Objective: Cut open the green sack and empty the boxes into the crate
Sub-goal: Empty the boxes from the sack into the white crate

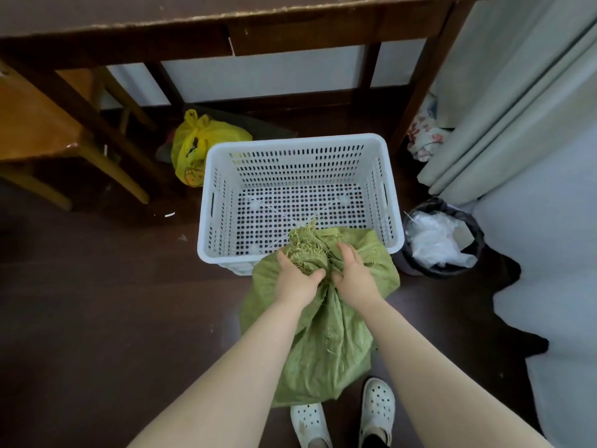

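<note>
where its frayed neck bunches, both hands (326, 279) grip the green sack (326, 344) (beside crate (226, 176)).

Both bare forearms reach forward and down, close together, the left hand (295, 279) and right hand (355, 276) nearly touching, fingers curled, each gripping the bunched neck of the green sack (323, 334) from its own side.

The green sack (326, 344) hides whatever it holds; the bottom edge cuts off the white shoes (377, 405).
</note>
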